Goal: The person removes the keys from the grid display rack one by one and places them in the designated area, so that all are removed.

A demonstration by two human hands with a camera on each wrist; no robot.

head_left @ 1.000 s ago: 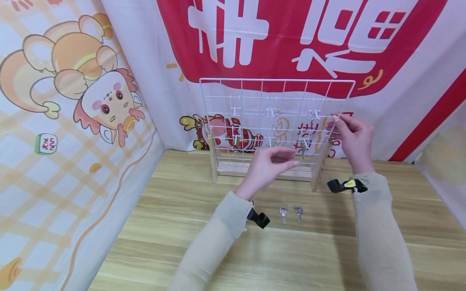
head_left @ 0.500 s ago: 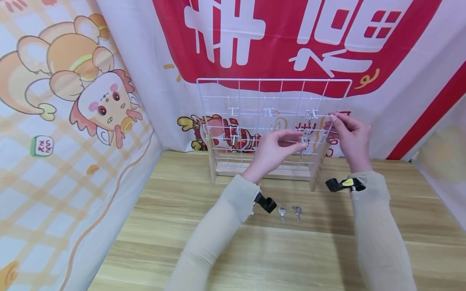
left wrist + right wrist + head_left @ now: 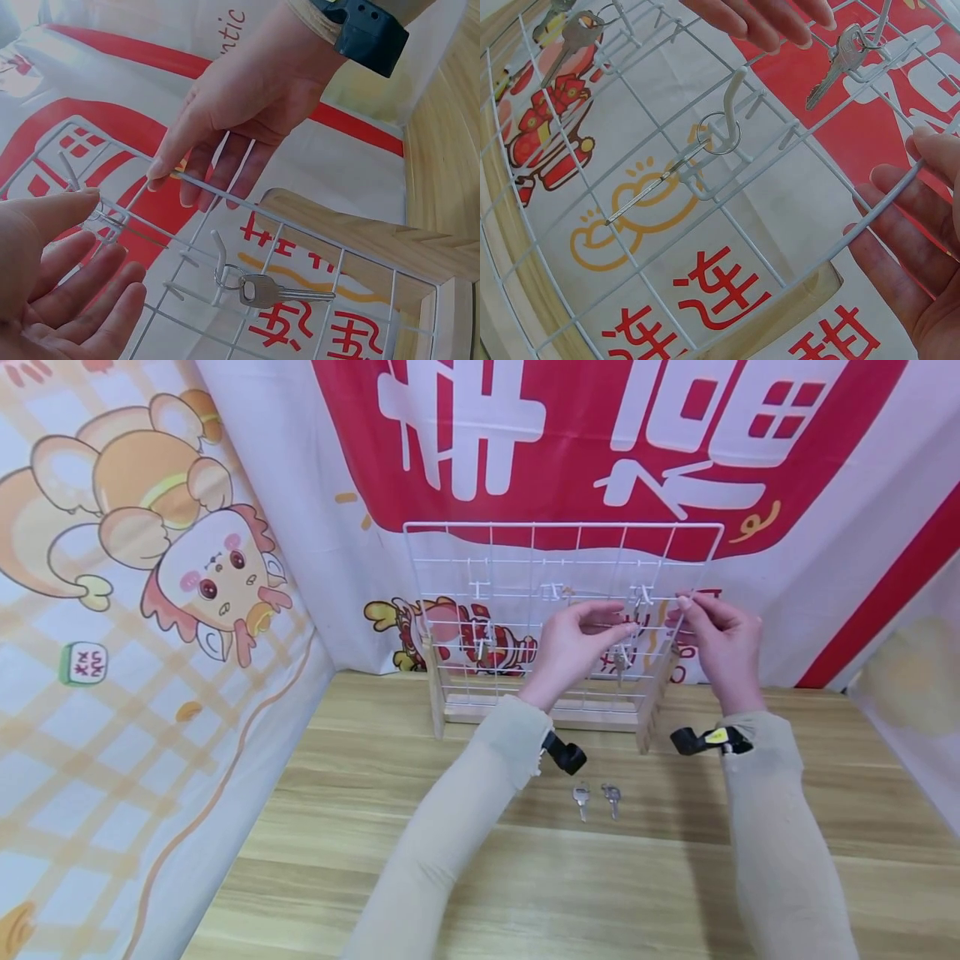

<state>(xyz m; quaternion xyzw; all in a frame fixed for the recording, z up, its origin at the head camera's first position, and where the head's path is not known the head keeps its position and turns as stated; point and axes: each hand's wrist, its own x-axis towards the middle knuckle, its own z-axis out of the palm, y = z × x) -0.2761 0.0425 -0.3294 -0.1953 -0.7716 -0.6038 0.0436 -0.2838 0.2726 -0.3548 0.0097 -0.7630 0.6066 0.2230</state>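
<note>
A white wire grid rack (image 3: 551, 531) stands upright on wooden feet, with hooks on its front. My right hand (image 3: 727, 647) pinches the rack's right side wire, thumb in front and fingers behind. My left hand (image 3: 570, 647) is raised before the upper right hook, its fingers relaxed and apart; in the left wrist view its thumb (image 3: 71, 206) overlaps a key ring (image 3: 105, 217) there, and I cannot tell whether they touch. From that upper hook hangs a silver key (image 3: 840, 64). Another key (image 3: 274, 291) hangs by its ring from the lower right hook, free of both hands.
Two silver keys, a left one (image 3: 581, 802) and a right one (image 3: 612, 800), lie on the wooden table (image 3: 540, 893) before the rack. A further key (image 3: 574, 41) hangs on the rack's left part. Printed cloth (image 3: 360, 635) lies close behind the rack.
My left hand has moved up and slightly right, from beside the lower right hook to the upper right one. The right hand keeps its hold on the rack's side.
</note>
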